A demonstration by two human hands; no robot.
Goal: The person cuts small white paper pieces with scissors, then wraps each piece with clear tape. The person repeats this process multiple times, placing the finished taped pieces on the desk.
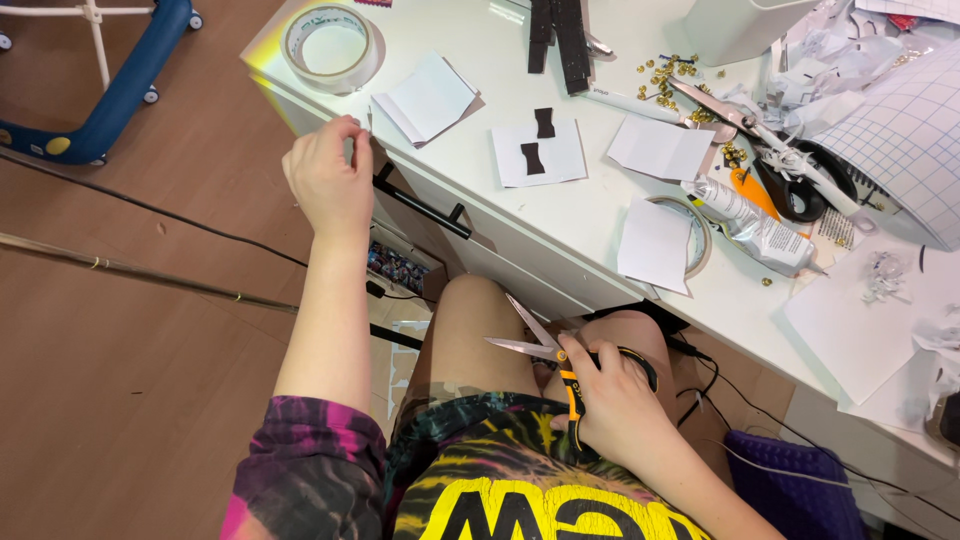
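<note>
Scissors (553,352): orange-and-black handles, blades parted, tips aimed up and left; held over the lap, below the table edge, well apart from the things on top.
Right hand (618,400): grip closed round the scissors' handles, fingers through the loops; resting above the thighs.
Left hand (330,180): raised at the table's near left corner, fingertips pinched together at the edge; whether anything sits in the grip cannot be told.
Table (560,215): white, drawer front with a black handle (420,205) under the edge, just right of the left hand.
Tape roll (332,45): clear, lying flat at the far left corner, near the left hand, not touching.
Paper squares (430,98): small white stack, tilted, just right of the tape roll.
Card (560,160): white sheet mid-table carrying two dark cut-outs (533,158), one above the other.
Second tape roll (700,232): partly covered by a white slip (655,245) at the near edge, above the scissors.
Glue tube (750,220): silver, crumpled, lying right of the second roll.
Black scissors (800,190): flat on the table at right, beside the tube.
Gold bits (665,78): scattered small pieces, far centre.
Black strips (562,35): lying at the far edge.
Grid sheet (900,140): white, lined, far right.
Floor (130,330): wood, cables and a thin rod across it.
</note>
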